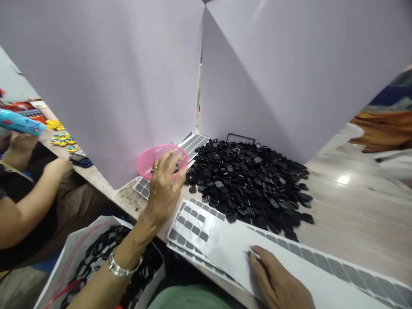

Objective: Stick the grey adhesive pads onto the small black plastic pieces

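My left hand (164,184) reaches over the near rim of a pink plastic basket (146,161). Its fingers are bent but apart from the thumb, and a few dark pieces show beneath them in the basket. Low on the right, my right hand (278,279) rests on a white sheet (222,240) with rows of grey rounded stickers. Thumb and forefinger are pinched together there, with a small dark bit at their tips that I cannot make out. Beyond the sheets lies a large heap of small black pieces (251,180).
Tall pale panels (144,77) wall in the table. More sticker sheets (196,143) lie behind the basket. Below the table edge, an open white sack (64,262) holds many black pieces. At left another person's arm (35,201) rests near yellow and blue items (62,139).
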Demonstrator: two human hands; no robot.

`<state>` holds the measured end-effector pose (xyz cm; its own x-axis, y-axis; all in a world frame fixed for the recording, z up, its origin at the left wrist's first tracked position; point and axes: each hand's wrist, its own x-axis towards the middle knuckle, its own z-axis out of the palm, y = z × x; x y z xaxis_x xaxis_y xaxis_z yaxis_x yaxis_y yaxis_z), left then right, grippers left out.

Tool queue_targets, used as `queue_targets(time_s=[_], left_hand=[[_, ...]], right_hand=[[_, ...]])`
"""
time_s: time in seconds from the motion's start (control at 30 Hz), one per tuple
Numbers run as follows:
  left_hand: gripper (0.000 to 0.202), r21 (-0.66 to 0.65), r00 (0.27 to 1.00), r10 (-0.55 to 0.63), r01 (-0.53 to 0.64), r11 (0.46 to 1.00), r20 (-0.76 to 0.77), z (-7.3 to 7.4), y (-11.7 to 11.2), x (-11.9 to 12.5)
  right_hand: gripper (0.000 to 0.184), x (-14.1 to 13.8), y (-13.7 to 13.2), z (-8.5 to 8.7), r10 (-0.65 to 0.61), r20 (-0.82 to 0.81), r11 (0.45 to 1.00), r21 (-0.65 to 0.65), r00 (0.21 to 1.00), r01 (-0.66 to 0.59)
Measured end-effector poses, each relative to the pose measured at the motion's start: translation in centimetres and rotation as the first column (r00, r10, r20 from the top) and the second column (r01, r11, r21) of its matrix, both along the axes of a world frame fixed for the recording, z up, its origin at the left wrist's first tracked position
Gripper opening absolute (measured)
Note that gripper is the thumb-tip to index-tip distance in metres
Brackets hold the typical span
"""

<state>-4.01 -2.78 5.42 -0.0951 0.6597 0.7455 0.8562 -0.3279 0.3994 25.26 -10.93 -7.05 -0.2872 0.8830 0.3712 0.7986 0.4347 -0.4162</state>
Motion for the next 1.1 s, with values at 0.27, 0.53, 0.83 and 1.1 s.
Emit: queue_targets(time_s=[0.27,0.53,0.83,1.1], left_hand=[[0.047,-0.397,0.833,-0.47,0.342,0.852,-0.292,-12.0,-8.0,2.3],[0.084,-0.422,0.717,-0.479,0.278,0.863,-0.506,-15.0,-9.9,0.1],[0.085,-0.457,0.759,-0.477,0.266,0.849,-0.444,-15.4,-10.0,0.6],[0.093,-0.471,0.758,-0.438,0.197,0.86,-0.483,-15.4,-10.0,1.0]], right_hand=[[0.022,-2.9,1.0,3.2,-0.025,0.144,0.988,-0.149,0.989,0.046],[0.014,-7.9,1.9,3.6,0.153,0.412,0.976,-0.203,0.898,-0.073],[0.014,-9.5,1.9,3.8,0.206,0.491,0.977,-0.144,0.846,-0.155],[0.013,-9.9,2.1,2.7,0.202,0.433,0.978,-0.038,0.878,-0.206]])
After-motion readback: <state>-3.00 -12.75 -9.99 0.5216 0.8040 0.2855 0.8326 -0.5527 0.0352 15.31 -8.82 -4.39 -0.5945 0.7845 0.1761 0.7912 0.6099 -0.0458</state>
